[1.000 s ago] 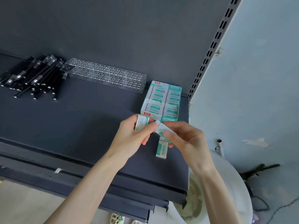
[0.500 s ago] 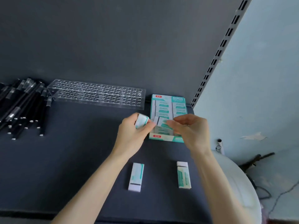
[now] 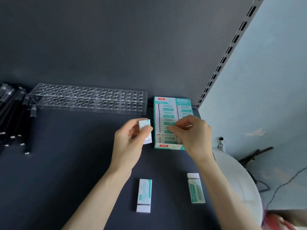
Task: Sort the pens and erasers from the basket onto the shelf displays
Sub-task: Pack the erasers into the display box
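**shelfstocker22:** Both hands are busy mid-frame. Left hand (image 3: pixel 131 140) is closed around a small white-and-teal wrapped eraser (image 3: pixel 144 126), held up just left of the teal cardboard eraser display box (image 3: pixel 166 147). Right hand (image 3: pixel 192 131) is over the box with fingertips (image 3: pixel 172 128) pinched together low among the rows. Looks like it's seating an eraser, but the fingers hide it, so I can't tell for sure what's in that pinch.

**penpal_k:** So which step is this?

**shelfstocker22:** I'd say filling the eraser box. Next move is probably letting go with the right hand and feeding in the one from the left, flat and lined up with the rest so it slots into a row.

**penpal_k:** What's left lying around?

**shelfstocker22:** Two more, loose on the dark grey shelf board (image 3: pixel 66 163): a white-and-teal eraser at lower centre (image 3: pixel 144 195) and another white-and-teal eraser at lower right (image 3: pixel 196 188). The box already shows two columns of erasers.

**penpal_k:** And pens?

**shelfstocker22:** Clear acrylic pen rack with round holes (image 3: pixel 88 98) sits centre left and looks empty. A pile of black pens with clear caps (image 3: pixel 13 117) lies at the left edge, beside the rack, not in it. So pens seem untouched. Part of a white round basket rim (image 3: pixel 240 180) shows lower right; I can't see its contents.
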### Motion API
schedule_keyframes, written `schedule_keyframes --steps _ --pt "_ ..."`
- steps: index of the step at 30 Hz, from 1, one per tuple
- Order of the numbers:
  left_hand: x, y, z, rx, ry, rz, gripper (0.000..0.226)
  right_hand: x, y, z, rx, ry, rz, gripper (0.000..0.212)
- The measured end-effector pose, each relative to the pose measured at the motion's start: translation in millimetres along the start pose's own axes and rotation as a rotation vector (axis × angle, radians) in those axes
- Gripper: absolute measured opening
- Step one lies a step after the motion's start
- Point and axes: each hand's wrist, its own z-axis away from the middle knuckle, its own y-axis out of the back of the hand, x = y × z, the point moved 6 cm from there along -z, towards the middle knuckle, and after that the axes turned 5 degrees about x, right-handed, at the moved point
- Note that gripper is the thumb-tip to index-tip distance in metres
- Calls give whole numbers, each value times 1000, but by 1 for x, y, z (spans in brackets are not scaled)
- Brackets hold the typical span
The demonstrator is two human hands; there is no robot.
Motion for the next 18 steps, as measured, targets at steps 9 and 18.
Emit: schedule_keyframes --steps 9,18 --pt "1 -3 2 -44 67 172 12 1 -1 11 103 120 3 16" --pt "10 -14 12 -187 2 254 10 -17 13 39 -318 56 -549 9"
